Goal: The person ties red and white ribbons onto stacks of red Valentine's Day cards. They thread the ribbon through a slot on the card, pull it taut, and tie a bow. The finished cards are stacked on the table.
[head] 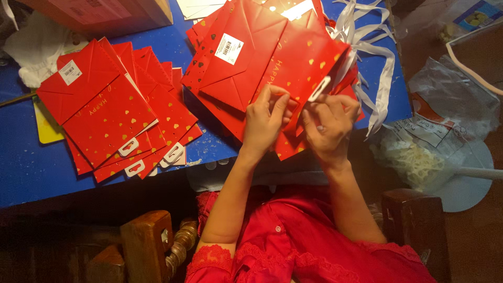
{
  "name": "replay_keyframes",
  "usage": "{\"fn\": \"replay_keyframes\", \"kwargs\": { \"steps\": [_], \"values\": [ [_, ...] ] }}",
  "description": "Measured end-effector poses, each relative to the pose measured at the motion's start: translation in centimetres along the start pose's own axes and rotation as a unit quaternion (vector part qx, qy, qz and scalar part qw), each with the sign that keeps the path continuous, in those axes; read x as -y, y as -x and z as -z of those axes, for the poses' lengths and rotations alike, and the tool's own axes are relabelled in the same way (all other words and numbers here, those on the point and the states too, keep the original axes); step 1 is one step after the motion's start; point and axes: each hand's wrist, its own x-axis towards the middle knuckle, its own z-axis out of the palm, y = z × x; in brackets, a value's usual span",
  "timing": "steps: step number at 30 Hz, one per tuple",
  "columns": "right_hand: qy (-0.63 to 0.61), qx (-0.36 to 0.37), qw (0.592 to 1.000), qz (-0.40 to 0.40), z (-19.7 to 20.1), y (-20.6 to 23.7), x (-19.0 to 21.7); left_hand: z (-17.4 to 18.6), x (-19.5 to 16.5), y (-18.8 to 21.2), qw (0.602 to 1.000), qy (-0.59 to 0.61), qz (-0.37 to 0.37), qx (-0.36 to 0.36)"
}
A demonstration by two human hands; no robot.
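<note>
Red paper everywhere here. Both hands sit together at the middle of the frame, pinched on the near edge of the top red gift bag (293, 63), a flat folded one with gold hearts. The left hand (266, 121) has fingers curled on the bag's lower edge, and the right hand (331, 126) is just beside it, fingertips closed on the white handle patch (319, 89) at the bag's corner. I can't tell if a ribbon is between the fingers.

The bag lies up and away from the hands, its long axis running diagonally from the hands toward the top of the frame. The right hand is the nearer one to the patch.

It tops a stack of the same bags on a blue worktop (31, 167). A second fanned pile (110, 115) lies at the left, well apart. White ribbons (367, 47) trail off the upper right edge, clear plastic bags (450, 105) sit on the floor at right, and dark wooden furniture is at the bottom.
</note>
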Motion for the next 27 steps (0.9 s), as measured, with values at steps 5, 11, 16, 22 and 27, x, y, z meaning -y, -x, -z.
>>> {"fn": "replay_keyframes", "kwargs": {
  "steps": [5,11,16,22,27],
  "values": [
    [-0.036,0.012,0.999,-0.029,-0.1,-1.1,-0.8,-0.3,0.7,-1.2,0.998,0.056,-0.019,-0.030],
    [-0.107,0.040,0.987,-0.113,-0.7,-1.7,-2.0,-0.4,1.1,-1.3,0.998,0.053,-0.010,-0.041],
    [-0.126,0.056,0.986,-0.092,-0.6,-1.6,-2.1,-0.6,1.2,-1.1,0.993,0.095,0.005,-0.065],
    [-0.135,0.060,0.984,-0.095,-0.7,-1.3,-2.3,-0.5,1.3,-0.9,0.988,0.142,0.009,-0.058],
    [-0.129,0.049,0.987,-0.079,-0.8,-1.2,-2.3,-0.1,0.9,-0.6,0.998,0.065,-0.003,0.016]
  ]
}}
